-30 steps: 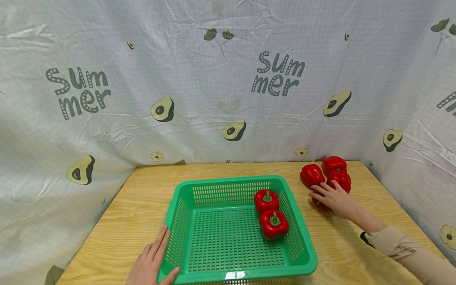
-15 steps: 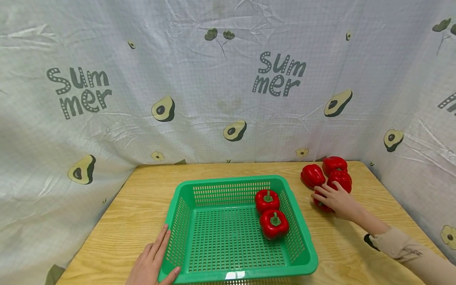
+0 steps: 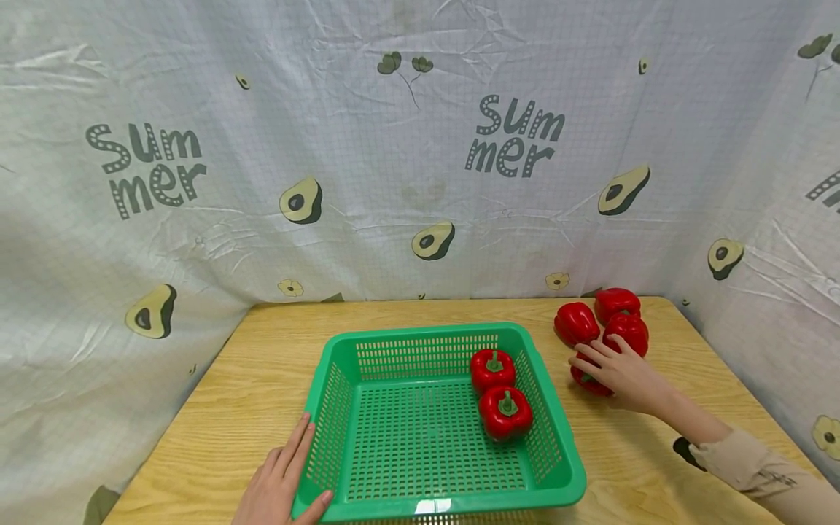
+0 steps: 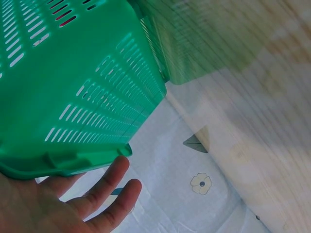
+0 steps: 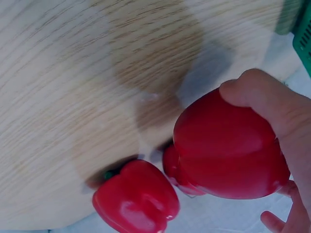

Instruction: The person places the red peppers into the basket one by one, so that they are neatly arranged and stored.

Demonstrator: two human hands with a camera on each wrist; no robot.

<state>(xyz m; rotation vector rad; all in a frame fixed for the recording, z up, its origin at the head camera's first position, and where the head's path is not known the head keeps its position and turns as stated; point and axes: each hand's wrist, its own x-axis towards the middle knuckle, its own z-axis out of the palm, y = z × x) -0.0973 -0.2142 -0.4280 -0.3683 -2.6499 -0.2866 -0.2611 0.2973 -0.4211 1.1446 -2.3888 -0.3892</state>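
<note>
At the right, my right hand [image 3: 630,375] grips a red bell pepper [image 3: 589,380] between thumb and fingers. In the right wrist view this bell pepper [image 5: 226,145] fills much of the picture, with the thumb on its near side. Just behind it lie three other red bell peppers, one at left [image 3: 576,324], one at back [image 3: 617,302] and one beside the fingers [image 3: 628,329]. My left hand [image 3: 275,474] rests with fairly straight fingers against the left rim of a green plastic basket [image 3: 420,437], thumb at its front corner.
Two red bell peppers, a rear one [image 3: 492,372] and a front one [image 3: 504,415], stand stem up along the basket's right wall. The basket is on a wooden table [image 3: 230,408]. A printed white cloth [image 3: 367,168] hangs behind and at the sides.
My right hand has shifted slightly toward me, and the bell pepper in it has come slightly forward from the others. The left hand and basket have stayed in place.
</note>
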